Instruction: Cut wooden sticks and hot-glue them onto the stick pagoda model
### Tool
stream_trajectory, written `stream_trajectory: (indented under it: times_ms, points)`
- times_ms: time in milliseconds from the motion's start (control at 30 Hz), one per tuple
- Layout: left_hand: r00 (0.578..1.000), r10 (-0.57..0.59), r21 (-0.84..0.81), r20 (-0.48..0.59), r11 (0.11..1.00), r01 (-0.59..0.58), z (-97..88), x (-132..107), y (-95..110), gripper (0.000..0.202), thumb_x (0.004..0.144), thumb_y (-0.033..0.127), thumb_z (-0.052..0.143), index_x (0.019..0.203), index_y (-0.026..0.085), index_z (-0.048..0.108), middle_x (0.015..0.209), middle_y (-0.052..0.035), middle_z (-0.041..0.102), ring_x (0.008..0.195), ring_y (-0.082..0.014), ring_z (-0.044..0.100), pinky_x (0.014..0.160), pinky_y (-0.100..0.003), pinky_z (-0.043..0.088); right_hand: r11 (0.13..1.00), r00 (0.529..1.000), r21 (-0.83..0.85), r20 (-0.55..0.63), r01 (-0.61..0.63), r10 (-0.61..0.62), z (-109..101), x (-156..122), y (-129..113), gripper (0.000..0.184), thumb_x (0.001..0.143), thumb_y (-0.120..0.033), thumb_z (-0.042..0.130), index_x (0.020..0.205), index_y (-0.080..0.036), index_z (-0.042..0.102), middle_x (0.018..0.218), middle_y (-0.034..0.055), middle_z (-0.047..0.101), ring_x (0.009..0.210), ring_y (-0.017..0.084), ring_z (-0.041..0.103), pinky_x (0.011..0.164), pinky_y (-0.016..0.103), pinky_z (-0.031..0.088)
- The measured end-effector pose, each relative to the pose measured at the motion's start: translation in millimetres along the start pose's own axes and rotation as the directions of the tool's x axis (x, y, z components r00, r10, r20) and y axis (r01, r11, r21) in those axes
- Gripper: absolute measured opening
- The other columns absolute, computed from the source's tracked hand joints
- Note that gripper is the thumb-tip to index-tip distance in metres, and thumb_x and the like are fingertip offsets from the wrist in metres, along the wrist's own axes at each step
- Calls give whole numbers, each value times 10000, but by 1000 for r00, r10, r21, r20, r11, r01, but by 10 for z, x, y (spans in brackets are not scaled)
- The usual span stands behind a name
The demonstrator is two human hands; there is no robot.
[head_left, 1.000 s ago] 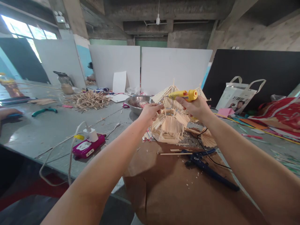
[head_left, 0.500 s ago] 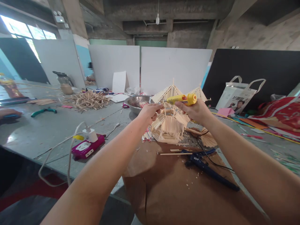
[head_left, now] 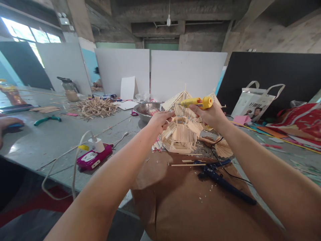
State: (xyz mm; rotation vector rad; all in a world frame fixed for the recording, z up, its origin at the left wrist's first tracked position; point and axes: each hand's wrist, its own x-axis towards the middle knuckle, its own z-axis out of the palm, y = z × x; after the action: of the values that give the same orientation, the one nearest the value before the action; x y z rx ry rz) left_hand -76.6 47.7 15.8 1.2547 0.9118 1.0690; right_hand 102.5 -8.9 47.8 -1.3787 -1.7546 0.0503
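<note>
A yellow glue gun (head_left: 197, 102) is gripped in my right hand (head_left: 209, 115), its nozzle pointing left. My left hand (head_left: 160, 122) is closed in a pinch near the nozzle, and what lies between its fingertips is too small to make out. Behind and below both hands stands a model of thin wooden sticks (head_left: 184, 134), with a pointed stick roof (head_left: 184, 95) at its top. Loose wooden sticks (head_left: 188, 164) lie in front of it, beside a dark blue cutter tool (head_left: 220, 180) on brown paper (head_left: 180, 197).
Left of the model stands a metal bowl (head_left: 144, 112), with a heap of short sticks (head_left: 96, 107) farther left. A purple power strip (head_left: 92, 160) with a white cable sits near the table edge. Green pliers (head_left: 47, 119) lie near another person's hand (head_left: 10, 121). A white bag (head_left: 253, 102) stands at right.
My right hand has raised the glue gun slightly and shifted it right, away from my left hand. My left hand has stayed put. The other person's hand at far left has moved slightly.
</note>
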Motion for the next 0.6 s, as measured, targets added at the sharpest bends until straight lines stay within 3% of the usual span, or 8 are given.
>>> stream_trajectory:
  times_ms: [300, 600]
  points:
    - [997, -71, -39, 5, 997, 72, 28, -17, 38, 182, 689, 296, 566, 618, 131, 541, 387, 67, 325, 256, 6, 163, 316, -186, 38, 1000, 999, -9, 48, -12, 13, -5, -115, -28, 366, 670, -543, 475, 612, -189, 548, 503, 10, 516, 495, 116, 460, 434, 261, 329]
    - [995, -88, -60, -45, 995, 85, 43, -11, 38, 171, 666, 290, 590, 631, 131, 537, 403, 56, 396, 253, 13, 156, 324, -180, 28, 998, 996, -40, 65, -52, 54, -8, -134, -9, 371, 687, -542, 457, 640, -192, 571, 511, 15, 514, 445, 100, 430, 413, 264, 304]
